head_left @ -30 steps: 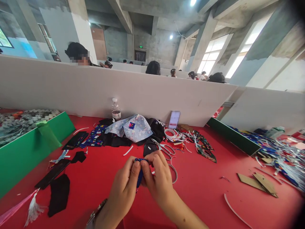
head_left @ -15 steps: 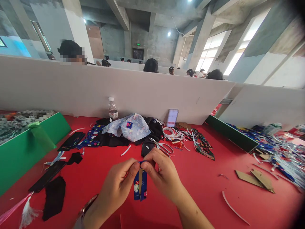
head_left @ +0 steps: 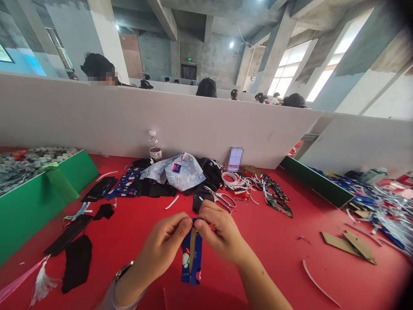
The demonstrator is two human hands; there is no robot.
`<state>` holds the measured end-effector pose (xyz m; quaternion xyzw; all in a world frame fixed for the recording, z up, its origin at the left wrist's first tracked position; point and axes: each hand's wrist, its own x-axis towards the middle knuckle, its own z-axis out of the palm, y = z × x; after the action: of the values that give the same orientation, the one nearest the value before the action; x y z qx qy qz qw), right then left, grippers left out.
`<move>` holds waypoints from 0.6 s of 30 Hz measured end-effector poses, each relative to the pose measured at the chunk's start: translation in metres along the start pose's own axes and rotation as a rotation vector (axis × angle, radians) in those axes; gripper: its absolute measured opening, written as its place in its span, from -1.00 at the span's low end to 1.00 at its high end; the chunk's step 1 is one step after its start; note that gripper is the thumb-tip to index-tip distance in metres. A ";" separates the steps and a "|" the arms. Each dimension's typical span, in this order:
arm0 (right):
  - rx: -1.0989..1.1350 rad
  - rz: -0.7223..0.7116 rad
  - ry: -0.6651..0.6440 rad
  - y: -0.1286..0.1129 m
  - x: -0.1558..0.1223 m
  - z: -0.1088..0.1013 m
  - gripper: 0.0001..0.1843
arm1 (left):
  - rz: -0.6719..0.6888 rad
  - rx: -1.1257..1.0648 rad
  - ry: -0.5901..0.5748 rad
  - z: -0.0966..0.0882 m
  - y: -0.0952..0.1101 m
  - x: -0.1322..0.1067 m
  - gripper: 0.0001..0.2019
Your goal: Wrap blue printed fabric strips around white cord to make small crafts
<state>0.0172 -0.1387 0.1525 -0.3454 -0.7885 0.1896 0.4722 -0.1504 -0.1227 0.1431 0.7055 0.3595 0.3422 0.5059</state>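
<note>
Prob. abt midway, at a guess. The blue cloth (head_left: 198, 262) hangs lengthwise over the red tabletop (head_left: 264, 258), top end held btwn both hands; can't tell if its low end touches down. L hand (head_left: 164, 241) pinches that end w/ thumb & fingers, R hand (head_left: 222, 228) does the same right beside it, so each grip is closed on cloth, thumb tips close together. What's done, afaict: the long sides are folded in over a tan strip (head_left: 192, 247), making two flaps down its length. What's left: the flaps don't meet, the strip shows btwn them, & the top end is prob. the bit being worked, as both thumbs press there. Can't tell if anything's glued or stitched. Scissors (head_left: 215, 194) lie just past the R hand, not in use; a white roll (head_left: 226, 182) is behind them. More blue pieces (head_left: 125, 189) lie farther back on the L, & tan offcuts (head_left: 340, 245) well off R.
</note>
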 end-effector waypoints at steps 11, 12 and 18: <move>0.138 0.103 -0.048 0.005 -0.001 -0.005 -0.63 | 0.057 0.030 -0.053 -0.006 0.013 0.006 -0.58; 0.146 0.106 -0.056 0.006 -0.001 -0.004 -0.62 | 0.078 0.070 -0.060 -0.006 0.014 0.007 -0.58; 0.216 0.150 -0.069 0.011 -0.002 -0.003 -0.52 | 0.106 0.107 -0.047 -0.006 0.012 0.009 -0.58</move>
<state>0.0242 -0.1326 0.1462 -0.3439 -0.7512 0.3198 0.4638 -0.1496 -0.1147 0.1569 0.7574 0.3276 0.3321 0.4569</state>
